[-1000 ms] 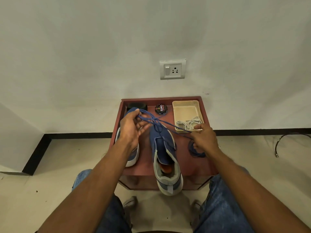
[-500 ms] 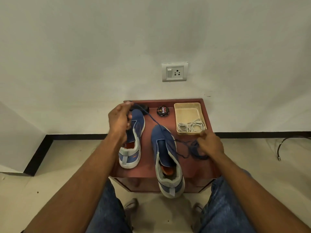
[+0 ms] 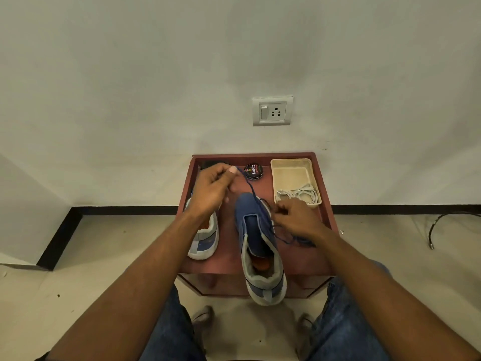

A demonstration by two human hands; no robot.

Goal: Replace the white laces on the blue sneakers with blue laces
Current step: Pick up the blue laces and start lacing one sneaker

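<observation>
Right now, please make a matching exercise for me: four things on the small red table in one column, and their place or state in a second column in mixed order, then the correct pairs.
Things:
1. white laces
2. round black polish tin
3. dark blue lace
4. blue sneaker nearer the right hand

Places or states:
A. heel hangs over the table's front edge
B. lying in the cream plastic tray
C. pinched by the left hand
D. standing at the back, left of the tray

Pairs: 1-B, 2-D, 3-C, 4-A

Matt blue cloth sneaker (image 3: 256,230) with grey padded collar; thin woven blue lace (image 3: 250,187); smooth reddish wooden table (image 3: 260,261); beige matt plastic tray (image 3: 292,173); glossy polish tin (image 3: 253,172)
</observation>
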